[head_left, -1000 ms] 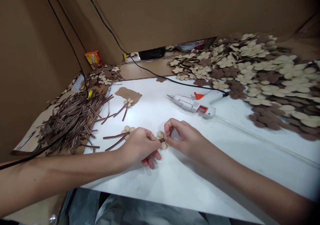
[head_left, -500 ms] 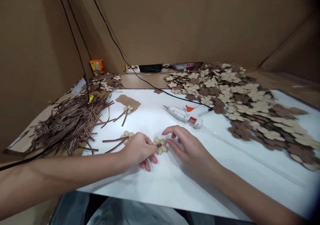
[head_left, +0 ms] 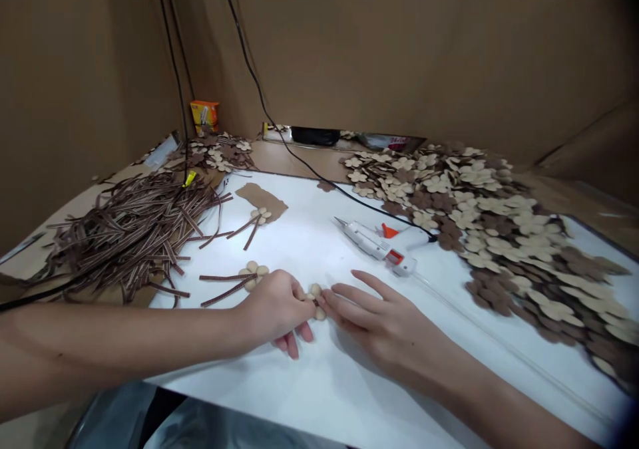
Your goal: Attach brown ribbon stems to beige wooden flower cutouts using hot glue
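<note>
A small beige flower [head_left: 315,292] lies at the near middle of the white board, between my hands. My left hand [head_left: 282,309] pinches it at its left side, with the lower fingers curled beneath. From the right, the thumb and index finger of my right hand [head_left: 372,316] touch the flower's edge, and its other fingers are spread. Part of the flower is hidden by the fingertips. Left of my left hand is another beige flower [head_left: 252,273] with two brown ribbon tails. A third flower with ribbon tails [head_left: 260,216] rests on a torn brown cardboard piece [head_left: 249,196].
A white glue gun [head_left: 372,241] with a clear glue stick lies beyond my right hand, its black cable [head_left: 299,163] crossing the board. Brown ribbon strips [head_left: 134,229] are heaped at left. Many beige and brown flowers [head_left: 464,203] cover the right. An orange box [head_left: 204,115] stands behind.
My right hand has moved left onto the flower, its fingers now touching the edge. My left hand keeps its pinch. The view has shifted slightly.
</note>
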A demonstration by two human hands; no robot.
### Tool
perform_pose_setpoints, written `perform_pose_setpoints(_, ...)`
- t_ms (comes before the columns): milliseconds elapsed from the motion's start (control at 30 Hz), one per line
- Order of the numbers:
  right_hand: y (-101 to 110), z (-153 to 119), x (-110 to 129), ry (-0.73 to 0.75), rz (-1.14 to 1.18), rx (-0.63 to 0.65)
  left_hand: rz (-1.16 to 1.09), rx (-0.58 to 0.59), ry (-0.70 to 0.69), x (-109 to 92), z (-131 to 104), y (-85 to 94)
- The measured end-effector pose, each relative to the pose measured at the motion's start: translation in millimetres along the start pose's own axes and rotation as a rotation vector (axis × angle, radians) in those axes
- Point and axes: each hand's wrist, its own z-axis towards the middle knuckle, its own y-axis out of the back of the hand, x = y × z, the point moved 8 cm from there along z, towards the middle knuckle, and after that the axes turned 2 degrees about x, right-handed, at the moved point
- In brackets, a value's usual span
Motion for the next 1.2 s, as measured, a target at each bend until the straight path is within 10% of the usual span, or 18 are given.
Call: perform_pose_setpoints(1200,-20,-26,-29,-0.252,0.408,0.040,-0.063,0.144,-0.054,1,0,1.9)
